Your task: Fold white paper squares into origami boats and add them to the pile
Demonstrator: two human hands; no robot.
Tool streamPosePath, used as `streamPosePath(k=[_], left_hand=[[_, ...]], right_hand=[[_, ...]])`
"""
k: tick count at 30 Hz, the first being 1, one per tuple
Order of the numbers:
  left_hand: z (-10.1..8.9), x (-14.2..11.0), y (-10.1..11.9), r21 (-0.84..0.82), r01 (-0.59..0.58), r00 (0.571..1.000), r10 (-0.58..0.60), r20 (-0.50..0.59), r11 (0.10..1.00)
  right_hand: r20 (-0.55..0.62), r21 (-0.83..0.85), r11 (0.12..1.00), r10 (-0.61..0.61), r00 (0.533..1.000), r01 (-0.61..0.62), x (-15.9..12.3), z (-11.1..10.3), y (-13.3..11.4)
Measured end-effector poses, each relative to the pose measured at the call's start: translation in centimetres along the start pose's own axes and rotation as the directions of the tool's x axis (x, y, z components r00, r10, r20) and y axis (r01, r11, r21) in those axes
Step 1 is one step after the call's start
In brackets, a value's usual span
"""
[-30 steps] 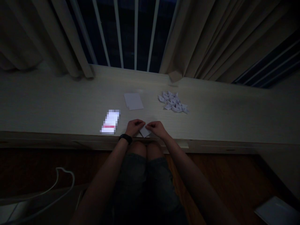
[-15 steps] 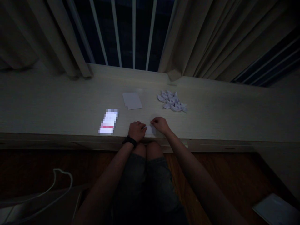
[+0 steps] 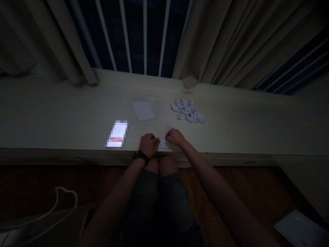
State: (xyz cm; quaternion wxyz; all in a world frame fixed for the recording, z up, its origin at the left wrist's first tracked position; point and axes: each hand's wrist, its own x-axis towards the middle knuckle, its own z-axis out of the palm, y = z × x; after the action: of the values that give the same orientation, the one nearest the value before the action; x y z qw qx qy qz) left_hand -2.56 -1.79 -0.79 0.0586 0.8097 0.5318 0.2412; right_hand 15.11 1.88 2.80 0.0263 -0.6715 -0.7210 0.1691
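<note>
A small piece of white paper (image 3: 163, 144) lies at the front edge of the pale ledge, between my two hands. My left hand (image 3: 149, 144), with a dark band on its wrist, pinches the paper's left side between thumb and fingers. On the other side, my right hand (image 3: 174, 136) is closed with its fingertips at the paper's upper right. Beyond my hands sit several small folded paper boats (image 3: 189, 110) in a cluster. A stack of white paper sheets (image 3: 144, 110) lies to their left.
A lit phone (image 3: 117, 133) lies on the ledge (image 3: 244, 127) left of my hands. Curtains (image 3: 218, 44) hang beside the barred window (image 3: 136, 37) at the back. A white cable (image 3: 75, 199) loops at lower left, and a pale flat object (image 3: 300, 226) lies at lower right.
My right fingertips have come slightly closer to the paper and my left hand. The whole view has shifted a little; the boats, stack and phone stay where they were on the ledge.
</note>
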Motion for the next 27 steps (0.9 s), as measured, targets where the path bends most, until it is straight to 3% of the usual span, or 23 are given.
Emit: streamPosePath(k=[14,20,27], left_hand=[[-0.2,1.1,0.2,-0.071,0.044,0.999,-0.042,0.034,0.997],[0.1,3.4,1.1,-0.063,0.037,0.989,-0.027,0.147,0.997],[-1.2,5.2,0.8,0.048,0.189,0.933,-0.195,0.302,0.981]], right_hand=[[0.125,-0.077,0.996,0.049,0.991,-0.04,1.2,-0.9,0.4],[0.078,-0.105,0.993,0.071,0.994,-0.063,0.6,-1.0,-0.1],[0.084,-0.113,0.989,0.102,0.991,-0.092,0.3,-1.2,-0.5]])
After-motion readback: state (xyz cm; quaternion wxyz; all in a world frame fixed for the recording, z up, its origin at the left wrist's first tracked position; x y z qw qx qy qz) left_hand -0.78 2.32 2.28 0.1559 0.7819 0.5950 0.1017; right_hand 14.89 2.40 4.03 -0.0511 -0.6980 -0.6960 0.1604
